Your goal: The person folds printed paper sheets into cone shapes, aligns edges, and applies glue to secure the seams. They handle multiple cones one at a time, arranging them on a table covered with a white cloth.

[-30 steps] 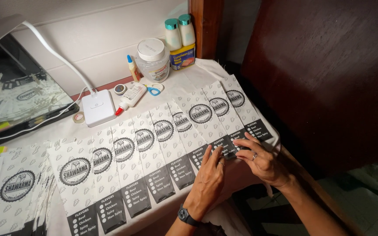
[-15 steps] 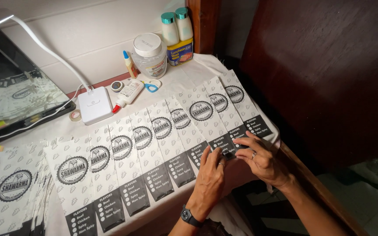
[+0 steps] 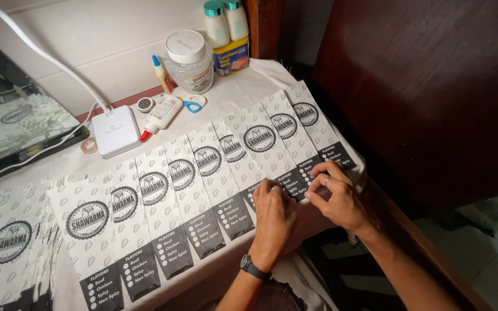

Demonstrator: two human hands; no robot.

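Both hands [image 3: 306, 207] pressing printed paper bags [image 3: 286, 164], long axes toward wall.

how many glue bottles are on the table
2. A small glue bottle with a blue tip leans by the wall, left of the plastic jar. A larger white glue bottle with a red tip lies flat beside the lamp base. More could be hidden.

We see bags [image 3: 203, 173] overlapping in a row across table [image 3: 231, 101]; lamp base [image 3: 116, 131], glue [image 3: 161, 113], jar [image 3: 189, 61] behind; both hands [image 3: 309, 204] at front-rt.
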